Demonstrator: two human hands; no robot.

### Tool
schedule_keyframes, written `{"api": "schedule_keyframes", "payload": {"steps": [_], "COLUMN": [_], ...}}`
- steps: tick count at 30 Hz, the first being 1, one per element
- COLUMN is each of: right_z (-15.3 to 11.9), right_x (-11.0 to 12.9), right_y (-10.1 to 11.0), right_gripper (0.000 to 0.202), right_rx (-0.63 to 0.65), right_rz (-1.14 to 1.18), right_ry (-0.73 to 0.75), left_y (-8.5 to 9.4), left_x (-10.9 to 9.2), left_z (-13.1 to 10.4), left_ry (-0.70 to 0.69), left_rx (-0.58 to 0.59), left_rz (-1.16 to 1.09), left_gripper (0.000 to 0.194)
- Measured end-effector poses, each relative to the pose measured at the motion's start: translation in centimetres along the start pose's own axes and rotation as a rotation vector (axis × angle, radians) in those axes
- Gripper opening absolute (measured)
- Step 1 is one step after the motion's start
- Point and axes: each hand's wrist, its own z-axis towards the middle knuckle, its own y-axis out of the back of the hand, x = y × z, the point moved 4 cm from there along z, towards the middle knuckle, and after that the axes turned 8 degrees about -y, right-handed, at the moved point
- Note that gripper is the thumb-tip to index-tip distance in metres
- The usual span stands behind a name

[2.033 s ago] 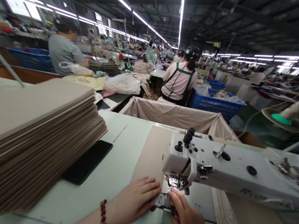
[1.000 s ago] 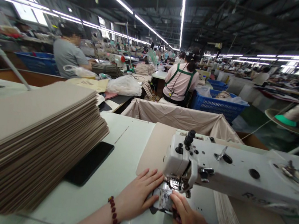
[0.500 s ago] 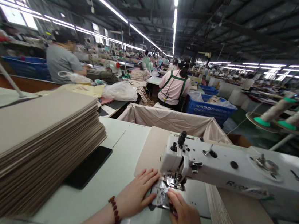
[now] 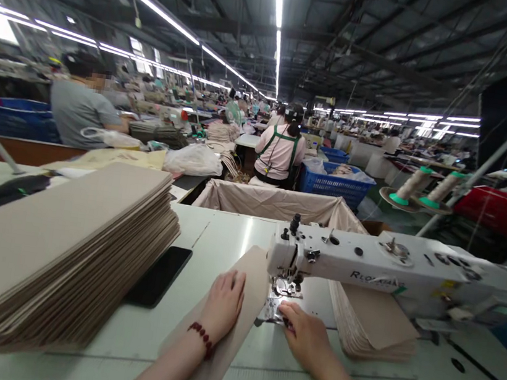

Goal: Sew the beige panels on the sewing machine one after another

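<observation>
My left hand [image 4: 222, 310] lies flat on a beige panel [image 4: 249, 298], fingers stretched forward. The panel sits aslant on the table, left of the sewing machine [image 4: 342, 258]; part of it is under my hand and forearm. My right hand [image 4: 306, 339] rests by the metal needle plate [image 4: 271, 311], its fingers curled and pressed together. A small dark reddish thing shows under those fingers, too hidden to name. Above and just beyond the right fingertips is the presser foot [image 4: 287, 288].
A tall stack of beige panels [image 4: 63, 215] stands at left, with a black phone [image 4: 160, 277] beside it. More panels [image 4: 379, 322] lie right, behind the machine arm. Beyond the table is a cloth-lined bin [image 4: 275, 200]. Thread cones [image 4: 410, 184] stand at right; two co-workers sit ahead.
My left hand has drawn the beige panel back toward me and left, turning it aslant. My right hand stays by the needle plate. The view has shifted to the right.
</observation>
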Motion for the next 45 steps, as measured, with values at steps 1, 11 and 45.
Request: {"api": "schedule_keyframes", "payload": {"steps": [1,11,45], "right_z": [-0.8,-11.2,-18.8], "right_x": [-0.1,-4.1,-3.4], "right_y": [0.3,0.1,-2.9], "right_gripper": [0.051,0.030,0.019], "right_rx": [0.006,0.041,-0.132], "right_rz": [0.001,0.543,0.127], "right_ry": [-0.004,-0.349,-0.344], "left_y": [0.1,2.4,-0.7], "left_x": [0.3,0.1,-16.9], "left_z": [-1.6,-10.0,-8.3], "left_ry": [0.017,-0.274,-0.573], "left_rx": [-0.005,0.241,0.198], "left_rz": [0.020,-0.134,-0.381], "left_gripper": [0.039,0.063,0.011]}}
